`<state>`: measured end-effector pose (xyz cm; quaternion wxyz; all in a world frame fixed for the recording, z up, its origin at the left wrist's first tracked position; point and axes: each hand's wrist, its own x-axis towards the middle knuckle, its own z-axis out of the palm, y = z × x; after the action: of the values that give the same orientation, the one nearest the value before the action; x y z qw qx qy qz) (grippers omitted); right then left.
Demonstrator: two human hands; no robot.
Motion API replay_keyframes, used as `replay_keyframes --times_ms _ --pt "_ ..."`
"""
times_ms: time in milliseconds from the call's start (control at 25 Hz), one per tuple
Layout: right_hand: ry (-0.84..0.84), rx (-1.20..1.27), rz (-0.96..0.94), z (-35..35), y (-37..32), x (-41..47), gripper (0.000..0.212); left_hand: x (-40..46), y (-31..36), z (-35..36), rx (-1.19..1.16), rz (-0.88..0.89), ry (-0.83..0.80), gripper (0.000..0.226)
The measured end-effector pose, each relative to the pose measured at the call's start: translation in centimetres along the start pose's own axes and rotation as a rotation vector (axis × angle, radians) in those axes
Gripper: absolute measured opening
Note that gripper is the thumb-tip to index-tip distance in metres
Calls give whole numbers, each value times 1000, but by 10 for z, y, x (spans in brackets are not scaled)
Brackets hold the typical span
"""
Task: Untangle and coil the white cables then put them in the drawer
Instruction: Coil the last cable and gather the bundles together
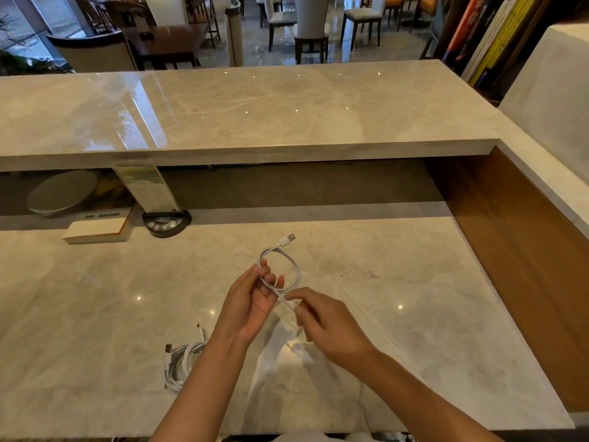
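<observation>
A white cable [297,268] forms a small loop above the marble desk, its USB plug [287,240] sticking up at the far side. My left hand [255,301] pinches the loop where the strands cross. My right hand [322,320] grips the cable's loose end just right of the left hand. A second white cable [181,362] lies coiled on the desk at the lower left, partly hidden by my left forearm, with both plugs showing. No drawer is in view.
The marble desk [414,298] has a raised counter [255,106] behind it and a wooden side panel [516,250] at the right. A white box [95,231], a black button device [165,223] with a clear sign holder and a round grey dish [60,193] stand at the back left.
</observation>
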<state>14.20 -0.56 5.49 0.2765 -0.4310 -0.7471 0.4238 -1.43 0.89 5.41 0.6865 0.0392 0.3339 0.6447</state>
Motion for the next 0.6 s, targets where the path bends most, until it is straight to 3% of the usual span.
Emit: replay_keyframes --times_ms 40,120,200,280,360,480,600 --pt "-106 148 110 -12 4 0 18 1 4 -2 -3 2 -3 21" --pt "-352 169 193 -40 13 3 20 2 10 -4 -24 0 -64 7" --pt "-568 155 275 -69 20 8 23 1 12 -6 -25 -41 -160 36" --pt "-658 85 378 -97 26 18 21 -2 13 -6 41 -79 -214 42" --pt "-658 -42 437 -117 29 29 17 -7 12 -4 156 -113 -257 39" --pt "-525 -253 486 -130 25 50 20 -13 10 -4 382 -179 -346 27" --pt "-371 -569 420 -118 9 70 24 -17 1 2 617 -222 -357 10"
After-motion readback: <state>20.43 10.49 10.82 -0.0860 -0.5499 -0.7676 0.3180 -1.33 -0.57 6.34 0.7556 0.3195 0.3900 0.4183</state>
